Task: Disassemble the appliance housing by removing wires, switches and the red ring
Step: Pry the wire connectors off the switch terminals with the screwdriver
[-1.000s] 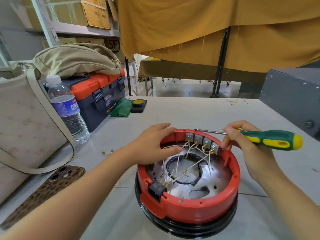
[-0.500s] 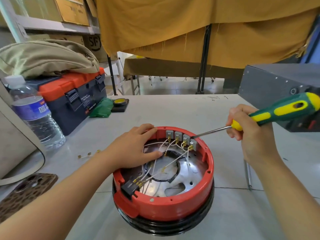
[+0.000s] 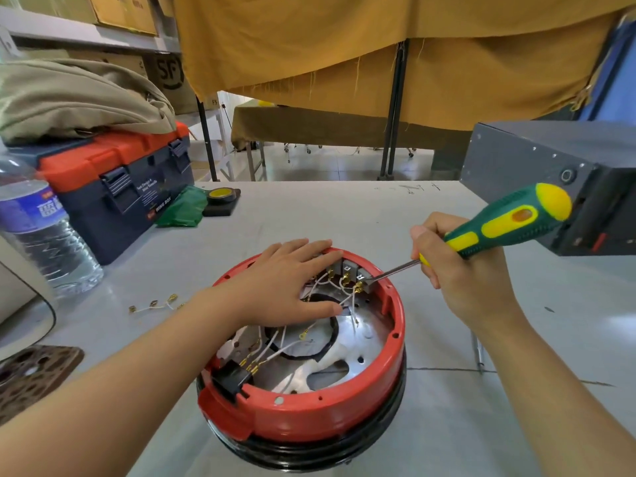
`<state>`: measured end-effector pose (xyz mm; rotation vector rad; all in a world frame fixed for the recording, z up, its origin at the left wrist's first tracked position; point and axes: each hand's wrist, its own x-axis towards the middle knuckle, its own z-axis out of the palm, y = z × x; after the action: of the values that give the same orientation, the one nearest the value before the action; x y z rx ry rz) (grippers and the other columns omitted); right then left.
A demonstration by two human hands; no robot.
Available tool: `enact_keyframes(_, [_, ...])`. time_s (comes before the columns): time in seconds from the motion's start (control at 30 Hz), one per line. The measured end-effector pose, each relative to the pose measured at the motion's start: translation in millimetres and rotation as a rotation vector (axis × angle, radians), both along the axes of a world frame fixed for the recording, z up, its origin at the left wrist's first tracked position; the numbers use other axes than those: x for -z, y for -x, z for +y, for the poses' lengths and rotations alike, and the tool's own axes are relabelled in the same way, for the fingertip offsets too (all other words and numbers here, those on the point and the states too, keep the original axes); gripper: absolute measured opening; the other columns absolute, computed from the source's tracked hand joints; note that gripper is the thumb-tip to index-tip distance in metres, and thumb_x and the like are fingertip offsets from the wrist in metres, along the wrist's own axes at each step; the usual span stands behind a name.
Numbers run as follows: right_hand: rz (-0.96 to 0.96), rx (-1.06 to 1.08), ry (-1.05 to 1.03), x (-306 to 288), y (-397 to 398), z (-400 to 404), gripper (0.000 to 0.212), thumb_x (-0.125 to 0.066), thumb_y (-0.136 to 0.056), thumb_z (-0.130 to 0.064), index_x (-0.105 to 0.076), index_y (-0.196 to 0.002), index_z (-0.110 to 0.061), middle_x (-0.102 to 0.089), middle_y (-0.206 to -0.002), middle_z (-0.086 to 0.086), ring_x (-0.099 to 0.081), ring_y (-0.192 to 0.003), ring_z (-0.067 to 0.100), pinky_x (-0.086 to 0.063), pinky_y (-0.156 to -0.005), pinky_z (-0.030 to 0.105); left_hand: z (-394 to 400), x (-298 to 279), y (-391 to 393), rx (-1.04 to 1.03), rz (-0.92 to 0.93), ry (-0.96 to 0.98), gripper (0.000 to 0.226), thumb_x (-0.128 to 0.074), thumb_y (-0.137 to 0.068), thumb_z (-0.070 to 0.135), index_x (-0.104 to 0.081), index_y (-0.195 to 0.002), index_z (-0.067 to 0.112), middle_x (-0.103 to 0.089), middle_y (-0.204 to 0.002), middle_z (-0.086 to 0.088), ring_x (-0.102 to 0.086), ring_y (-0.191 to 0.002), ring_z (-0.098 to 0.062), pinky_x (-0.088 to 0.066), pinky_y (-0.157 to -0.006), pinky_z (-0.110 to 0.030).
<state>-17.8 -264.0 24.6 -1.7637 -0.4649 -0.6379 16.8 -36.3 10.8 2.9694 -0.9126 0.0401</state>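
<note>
The round appliance housing stands upside down on the table, its red ring point(image 3: 344, 416) sitting on a black base point(image 3: 309, 456). Inside lie white wires point(image 3: 285, 349) with brass terminals, a black connector block point(image 3: 230, 380) at the near left rim and a row of grey switches point(image 3: 351, 270) at the far rim. My left hand point(image 3: 285, 284) rests flat over the far left rim and wires, fingers straight. My right hand point(image 3: 457, 270) grips a green and yellow screwdriver point(image 3: 506, 222); its tip touches the rightmost switch.
A removed wire piece with terminals point(image 3: 155, 304) lies left of the housing. Further left stand a water bottle point(image 3: 38, 228), an orange and blue toolbox point(image 3: 117, 180), green cloth and a tape roll point(image 3: 222, 196). A grey metal box point(image 3: 550, 173) sits at the right; a phone case point(image 3: 31, 373) at the near left.
My right hand swung the screwdriver handle up and to the right, bringing its tip down onto the switches. My left hand slid further over the far rim.
</note>
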Motion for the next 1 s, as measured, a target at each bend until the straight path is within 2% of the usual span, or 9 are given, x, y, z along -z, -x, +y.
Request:
enact_keyframes(0.13, [-0.062, 0.019, 0.091, 0, 4, 3, 0.038, -0.052, -0.081, -0.032, -0.046, -0.057, -0.003, -0.043, -0.044, -0.01, -0.041, -0.044, 0.005, -0.029, -0.048, 0.01, 1, 5, -1, -0.005, -0.053, 0.012, 0.079, -0.035, -0.082, 0.074, -0.005, -0.148, 0.043, -0.004, -0.158, 0.015, -0.006, -0.145, -0.014, -0.008, -0.116, -0.038])
enact_keyframes(0.2, [-0.103, 0.028, 0.15, 0, 5, 5, 0.033, -0.052, -0.084, -0.023, -0.045, -0.056, -0.006, -0.042, -0.044, -0.009, -0.041, -0.045, 0.004, -0.029, -0.048, 0.008, -1, 6, -1, -0.011, -0.064, 0.018, 0.079, -0.037, -0.083, 0.072, -0.005, -0.148, 0.042, -0.004, -0.158, 0.015, -0.006, -0.144, -0.014, -0.009, -0.116, -0.038])
enact_keyframes(0.33, [-0.155, 0.006, 0.199, 2, 8, 11, 0.033, -0.053, -0.084, -0.013, -0.043, -0.056, 0.001, -0.037, -0.048, -0.008, -0.039, -0.047, 0.003, -0.029, -0.05, 0.007, -1, 8, -1, -0.019, -0.045, 0.042, 0.078, -0.036, -0.083, 0.071, -0.005, -0.149, 0.041, -0.003, -0.158, 0.014, -0.004, -0.145, -0.016, -0.008, -0.118, -0.041])
enact_keyframes(0.5, [-0.197, -0.031, 0.1, 6, 10, 19, 0.035, -0.057, -0.084, -0.01, -0.039, -0.056, -0.02, -0.039, -0.044, -0.014, -0.042, -0.044, -0.003, -0.029, -0.051, 0.003, -1, 10, -1, -0.022, -0.04, 0.048, 0.078, -0.035, -0.083, 0.07, -0.005, -0.149, 0.041, -0.002, -0.158, 0.014, -0.003, -0.145, -0.016, -0.008, -0.118, -0.045])
enact_keyframes(0.57, [-0.238, 0.027, 0.128, 6, 8, 19, 0.037, -0.058, -0.087, -0.015, -0.037, -0.056, -0.019, -0.034, -0.045, -0.014, -0.041, -0.046, -0.003, -0.028, -0.051, 0.004, -1, 10, -1, -0.018, -0.048, 0.042, 0.078, -0.035, -0.083, 0.071, -0.005, -0.149, 0.04, -0.002, -0.159, 0.013, -0.003, -0.145, -0.016, -0.008, -0.118, -0.044])
enact_keyframes(0.63, [-0.236, 0.08, 0.155, 6, 7, 18, 0.036, -0.05, -0.087, -0.028, -0.036, -0.057, -0.014, -0.03, -0.048, -0.012, -0.039, -0.047, 0.001, -0.028, -0.051, 0.006, -1, 9, 0, -0.016, -0.051, 0.038, 0.079, -0.036, -0.083, 0.071, -0.005, -0.149, 0.04, -0.001, -0.159, 0.013, -0.003, -0.145, -0.017, -0.008, -0.118, -0.043])
enact_keyframes(0.77, [-0.072, 0.073, -0.03, 7, -1, 13, 0.042, -0.046, -0.078, -0.038, -0.038, -0.056, -0.003, -0.034, -0.046, -0.007, -0.034, -0.045, 0.006, -0.028, -0.048, 0.011, -2, 8, 1, -0.011, -0.047, 0.031, 0.078, -0.037, -0.084, 0.069, -0.005, -0.149, 0.041, -0.001, -0.159, 0.012, -0.003, -0.145, -0.018, -0.007, -0.118, -0.044])
enact_keyframes(0.9, [0.055, 0.038, -0.215, 8, -9, 9, 0.03, -0.049, -0.077, -0.024, -0.041, -0.049, -0.017, -0.036, -0.046, -0.004, -0.032, -0.04, 0.008, -0.027, -0.042, 0.015, -3, 6, 2, 0.003, -0.053, 0.04, 0.074, -0.04, -0.084, 0.066, -0.007, -0.146, 0.044, -0.003, -0.159, 0.011, -0.005, -0.145, -0.02, -0.009, -0.117, -0.044])
enact_keyframes(1.0, [0.108, 0.005, -0.334, 8, -13, 5, 0.031, -0.048, -0.077, -0.018, -0.043, -0.046, -0.018, -0.036, -0.045, -0.007, -0.028, -0.037, 0.01, -0.025, -0.039, 0.017, -4, 6, 3, 0.006, -0.051, 0.046, 0.07, -0.041, -0.084, 0.065, -0.01, -0.144, 0.045, -0.004, -0.159, 0.011, -0.006, -0.145, -0.02, -0.01, -0.117, -0.045])
